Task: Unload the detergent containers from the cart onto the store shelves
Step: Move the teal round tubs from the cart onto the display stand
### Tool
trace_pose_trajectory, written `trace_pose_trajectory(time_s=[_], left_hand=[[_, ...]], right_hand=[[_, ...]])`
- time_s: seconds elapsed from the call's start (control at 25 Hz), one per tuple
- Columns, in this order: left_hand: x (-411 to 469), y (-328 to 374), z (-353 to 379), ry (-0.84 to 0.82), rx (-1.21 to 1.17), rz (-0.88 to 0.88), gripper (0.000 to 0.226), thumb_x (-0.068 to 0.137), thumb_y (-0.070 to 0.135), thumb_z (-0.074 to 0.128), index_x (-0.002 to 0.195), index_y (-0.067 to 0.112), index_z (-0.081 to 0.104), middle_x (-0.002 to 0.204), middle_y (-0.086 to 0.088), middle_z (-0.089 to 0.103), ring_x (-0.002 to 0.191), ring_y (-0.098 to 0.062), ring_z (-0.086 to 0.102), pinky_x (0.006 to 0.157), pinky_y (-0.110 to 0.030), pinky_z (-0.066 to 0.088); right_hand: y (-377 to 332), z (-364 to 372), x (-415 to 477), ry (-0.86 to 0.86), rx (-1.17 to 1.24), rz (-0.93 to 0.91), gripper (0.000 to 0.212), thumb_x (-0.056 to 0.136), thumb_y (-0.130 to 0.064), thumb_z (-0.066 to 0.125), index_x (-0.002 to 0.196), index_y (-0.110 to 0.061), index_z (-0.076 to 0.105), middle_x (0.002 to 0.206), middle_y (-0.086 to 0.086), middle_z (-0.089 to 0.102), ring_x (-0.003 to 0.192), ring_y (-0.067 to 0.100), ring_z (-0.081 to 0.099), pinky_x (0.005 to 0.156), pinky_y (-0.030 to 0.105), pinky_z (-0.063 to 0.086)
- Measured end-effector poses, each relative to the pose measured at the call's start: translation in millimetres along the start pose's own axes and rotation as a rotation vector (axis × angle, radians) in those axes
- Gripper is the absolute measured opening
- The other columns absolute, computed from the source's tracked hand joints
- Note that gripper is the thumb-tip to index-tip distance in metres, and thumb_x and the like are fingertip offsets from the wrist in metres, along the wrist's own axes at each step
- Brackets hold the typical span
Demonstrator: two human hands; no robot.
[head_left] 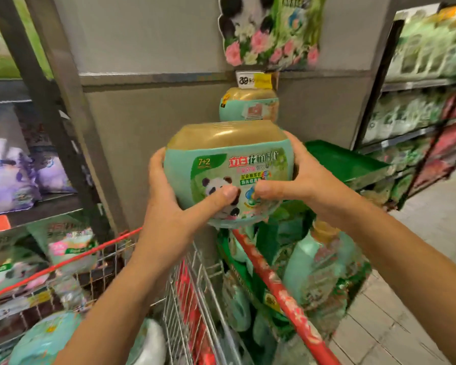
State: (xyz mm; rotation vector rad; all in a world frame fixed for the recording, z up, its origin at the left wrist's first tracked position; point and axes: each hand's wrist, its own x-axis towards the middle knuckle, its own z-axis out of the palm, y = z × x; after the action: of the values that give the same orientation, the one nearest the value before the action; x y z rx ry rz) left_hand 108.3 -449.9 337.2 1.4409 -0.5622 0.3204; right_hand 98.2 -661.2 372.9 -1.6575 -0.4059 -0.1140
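Note:
I hold a mint-green detergent tub (221, 164) with a gold lid and a panda label in front of me, above the cart (184, 299). My left hand (169, 204) grips its left side with the thumb on the label. My right hand (295, 180) grips its right side, thumb also on the front. A second tub of the same kind (249, 104) stands behind it on the display, under a yellow price tag (254, 80). More mint-green containers (45, 338) lie in the cart at the lower left.
The wire cart has red rails (279, 291). Green detergent bottles (319, 259) crowd a display below the tub. Shelves with purple bags (8, 177) stand on the left, stocked green shelves (416, 106) on the right. A grey pillar (153, 106) and panda sign (269, 30) are ahead.

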Motion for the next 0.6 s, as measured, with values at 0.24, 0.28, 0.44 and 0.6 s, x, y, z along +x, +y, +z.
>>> trace_pose_trajectory(time_s=[0.24,0.28,0.44,0.6], left_hand=[[61,-19,146,-0.015,0.041,0.010,0.096,0.057,0.041,0.083,0.137,0.019,0.035,0.126,0.001,0.062,0.115,-0.015,0.062,0.095,-0.042,0.052],[70,-21,164,-0.019,0.073,0.003,0.100,0.056,0.044,0.084,0.139,0.022,0.033,0.129,0.002,0.060,0.117,-0.015,0.061,0.098,-0.044,0.051],[103,-28,215,-0.033,0.202,-0.019,0.101,0.050,0.054,0.085,0.135,0.031,0.035,0.123,0.009,0.062,0.109,-0.007,0.064,0.093,-0.037,0.055],[146,-35,236,-0.086,0.275,-0.157,0.114,0.036,0.054,0.089,0.134,0.031,0.036,0.124,0.003,0.061,0.111,-0.015,0.063,0.094,-0.040,0.054]], right_hand=[[6,-158,7,0.060,-0.082,-0.093,0.095,0.064,-0.015,0.081,0.144,-0.023,0.030,0.136,0.005,0.055,0.117,0.020,0.061,0.090,0.038,0.055],[6,-180,9,0.066,-0.084,-0.112,0.099,0.063,-0.015,0.083,0.145,-0.025,0.028,0.137,0.005,0.053,0.118,0.020,0.061,0.089,0.037,0.055],[13,-245,18,0.076,-0.091,-0.191,0.090,0.064,-0.011,0.080,0.141,-0.023,0.036,0.131,0.008,0.058,0.112,0.022,0.064,0.082,0.035,0.057],[26,-290,34,0.107,-0.052,-0.203,0.094,0.055,-0.017,0.090,0.135,-0.029,0.043,0.125,0.003,0.062,0.110,0.020,0.066,0.079,0.033,0.058]])
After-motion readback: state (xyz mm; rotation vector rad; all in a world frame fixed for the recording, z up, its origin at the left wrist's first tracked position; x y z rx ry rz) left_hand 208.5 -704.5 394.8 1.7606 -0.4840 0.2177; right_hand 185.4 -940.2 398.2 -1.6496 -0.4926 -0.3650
